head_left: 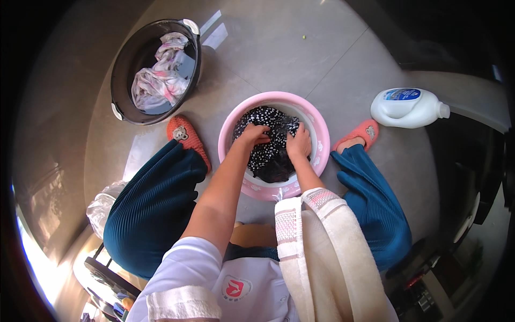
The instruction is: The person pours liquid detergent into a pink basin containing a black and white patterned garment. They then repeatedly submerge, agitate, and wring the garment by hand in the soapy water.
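Cloth [272, 147]: black with white spots, lying bunched in the pink basin [273, 97], which stands on the floor [279, 59] between the feet. Left hand [256, 135]: fingers curled, gripping the cloth. Right hand [299, 143]: closed on the cloth, near the rim. Tub [124, 72]: black, front left, containing pale laundry [156, 86]. Bottle [410, 110]: white, lying right.

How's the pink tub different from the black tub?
The pink tub has a pale inside; the black tub has white handles. The pink tub holds black cloth with white spots; the black tub holds pale, pinkish cloth. The left hand and right hand are in the pink tub, not the black tub. Both tubs hold cloth.
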A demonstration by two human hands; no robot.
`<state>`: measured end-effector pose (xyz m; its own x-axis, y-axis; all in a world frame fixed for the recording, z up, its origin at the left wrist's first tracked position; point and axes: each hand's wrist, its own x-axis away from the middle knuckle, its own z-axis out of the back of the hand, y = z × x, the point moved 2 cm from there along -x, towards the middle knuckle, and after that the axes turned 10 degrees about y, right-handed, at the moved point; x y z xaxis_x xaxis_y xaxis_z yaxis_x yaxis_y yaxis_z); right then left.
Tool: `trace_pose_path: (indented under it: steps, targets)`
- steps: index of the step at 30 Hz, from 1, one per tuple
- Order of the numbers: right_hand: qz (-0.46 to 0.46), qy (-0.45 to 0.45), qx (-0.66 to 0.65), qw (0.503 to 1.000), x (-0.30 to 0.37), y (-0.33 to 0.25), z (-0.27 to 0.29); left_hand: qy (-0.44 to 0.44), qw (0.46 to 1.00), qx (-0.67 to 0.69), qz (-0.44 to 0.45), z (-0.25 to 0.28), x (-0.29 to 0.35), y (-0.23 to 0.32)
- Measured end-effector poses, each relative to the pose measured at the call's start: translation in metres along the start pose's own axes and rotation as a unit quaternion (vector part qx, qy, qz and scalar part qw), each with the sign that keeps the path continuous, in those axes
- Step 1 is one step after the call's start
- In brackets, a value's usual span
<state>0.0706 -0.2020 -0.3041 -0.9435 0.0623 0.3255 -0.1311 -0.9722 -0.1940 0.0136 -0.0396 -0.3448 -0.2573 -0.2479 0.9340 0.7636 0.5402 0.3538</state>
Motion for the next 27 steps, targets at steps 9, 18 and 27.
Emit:
trace_pose_path:
  steps: [9,18,27]
  targets:
    - [0.091,-0.046,-0.426,0.899,0.108,-0.025,0.057,-0.164,0.942,0.278,0.091,0.004,0.077,0.002]
    - [0.309,0.039,-0.383,0.87,0.218,-0.04,0.151,-0.265,0.886,0.351,0.144,0.026,0.152,-0.028]
    - [0.205,0.155,-0.236,0.937,0.158,-0.043,0.168,-0.207,0.907,0.366,0.042,0.003,0.163,-0.05]
